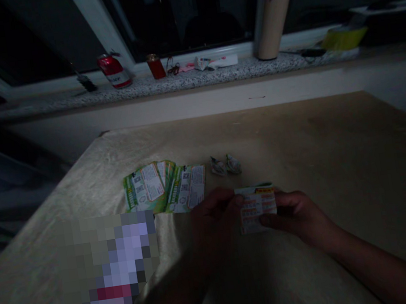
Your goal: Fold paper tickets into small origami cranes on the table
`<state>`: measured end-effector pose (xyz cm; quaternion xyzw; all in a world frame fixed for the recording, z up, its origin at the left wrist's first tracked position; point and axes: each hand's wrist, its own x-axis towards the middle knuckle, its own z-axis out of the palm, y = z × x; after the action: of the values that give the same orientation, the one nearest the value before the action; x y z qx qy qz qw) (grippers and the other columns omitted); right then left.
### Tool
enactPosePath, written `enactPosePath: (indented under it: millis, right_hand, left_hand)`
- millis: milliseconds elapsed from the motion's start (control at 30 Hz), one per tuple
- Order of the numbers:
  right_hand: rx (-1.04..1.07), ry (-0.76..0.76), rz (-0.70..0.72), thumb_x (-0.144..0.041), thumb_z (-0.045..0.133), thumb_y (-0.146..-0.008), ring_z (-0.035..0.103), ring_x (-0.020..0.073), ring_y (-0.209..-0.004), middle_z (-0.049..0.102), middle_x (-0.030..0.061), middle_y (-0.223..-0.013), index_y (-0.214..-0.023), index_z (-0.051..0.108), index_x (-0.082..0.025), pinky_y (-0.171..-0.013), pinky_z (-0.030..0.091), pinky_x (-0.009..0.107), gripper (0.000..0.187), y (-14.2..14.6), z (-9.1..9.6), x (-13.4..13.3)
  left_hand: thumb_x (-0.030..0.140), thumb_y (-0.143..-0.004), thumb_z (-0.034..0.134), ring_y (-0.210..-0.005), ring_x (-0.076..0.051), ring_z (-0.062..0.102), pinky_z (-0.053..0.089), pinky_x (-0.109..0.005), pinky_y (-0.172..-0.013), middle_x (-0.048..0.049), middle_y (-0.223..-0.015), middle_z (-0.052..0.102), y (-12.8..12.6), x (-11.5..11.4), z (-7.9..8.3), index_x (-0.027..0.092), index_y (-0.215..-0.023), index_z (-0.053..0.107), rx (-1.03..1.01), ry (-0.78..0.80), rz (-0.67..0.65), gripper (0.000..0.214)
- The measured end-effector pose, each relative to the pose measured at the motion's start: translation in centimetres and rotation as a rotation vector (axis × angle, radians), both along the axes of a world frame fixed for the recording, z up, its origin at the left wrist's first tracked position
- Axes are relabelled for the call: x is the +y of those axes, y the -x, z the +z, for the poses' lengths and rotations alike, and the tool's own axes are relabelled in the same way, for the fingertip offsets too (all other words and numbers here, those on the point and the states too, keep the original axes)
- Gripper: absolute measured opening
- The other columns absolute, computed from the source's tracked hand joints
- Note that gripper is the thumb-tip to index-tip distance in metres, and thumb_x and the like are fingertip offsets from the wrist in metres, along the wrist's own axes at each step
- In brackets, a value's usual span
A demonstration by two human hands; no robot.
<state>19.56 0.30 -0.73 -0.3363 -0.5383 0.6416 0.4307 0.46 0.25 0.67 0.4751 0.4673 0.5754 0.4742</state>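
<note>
Between both hands is a small folded printed leaflet, white with orange and dark print and a green edge on top. My left hand pinches its left side, thumb on the front. From the right, my right hand grips the other side, with the thumb laid across the lower front. Several green and white printed leaflets lie spread and overlapping on the table, left of my left hand. Just beyond the hands sit two small crumpled or folded paper pieces, side by side.
A blurred-out, long pale object lies at the table's left front. On the granite windowsill behind stand a red can, a small red jar, crumpled white wrapping, a tall cardboard tube and a yellow item.
</note>
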Motion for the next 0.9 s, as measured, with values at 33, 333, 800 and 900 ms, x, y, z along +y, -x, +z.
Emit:
enactPosePath:
  millis: [33, 333, 800, 900]
  right_hand:
    - [0.018, 0.023, 0.013, -0.023, 0.083, -0.083, 0.075, 0.0140, -0.096, 0.080, 0.0005, -0.109, -0.104, 0.083, -0.033, -0.089, 0.061, 0.025, 0.023, 0.03, -0.03, -0.06]
    - [0.077, 0.161, 0.008, -0.027, 0.082, -0.084, 0.078, 0.0145, -0.083, 0.083, 0.0011, -0.095, -0.103, 0.083, -0.029, -0.084, 0.063, 0.027, 0.019, -0.13, -0.19, 0.01]
    - [0.023, 0.233, -0.139, -0.034, 0.092, -0.070, 0.065, 0.0097, -0.057, 0.074, -0.0009, -0.065, -0.073, 0.079, -0.018, -0.056, 0.052, 0.019, 0.020, -0.29, 0.07, 0.12]
    - [0.025, 0.225, -0.161, -0.038, 0.090, -0.072, 0.065, 0.0101, -0.059, 0.075, 0.0002, -0.066, -0.074, 0.080, -0.018, -0.058, 0.053, 0.020, 0.022, -0.42, 0.11, 0.16]
  left_hand:
    - [0.022, -0.080, 0.073, -0.063, -0.011, 0.065, 0.057, -0.019, -0.056, 0.0033, -0.069, 0.065, -0.10, -0.13, -0.09, 0.019, -0.076, 0.069, 0.008, -0.008, -0.001, 0.006]
    - [0.023, -0.086, 0.069, -0.067, -0.010, 0.062, 0.053, -0.019, -0.060, 0.0021, -0.075, 0.065, -0.13, -0.57, -0.66, 0.019, -0.080, 0.069, 0.216, -0.147, -0.029, 0.007]
    - [0.027, -0.078, 0.074, -0.060, -0.011, 0.063, 0.053, -0.019, -0.055, 0.0020, -0.066, 0.067, -0.69, -0.17, -0.45, 0.017, -0.075, 0.070, 0.052, 0.155, -0.191, 0.011]
    - [0.029, -0.077, 0.075, -0.059, -0.012, 0.064, 0.054, -0.020, -0.055, 0.0017, -0.065, 0.069, -0.60, -0.07, -0.36, 0.017, -0.076, 0.070, 0.004, 0.190, -0.175, 0.013]
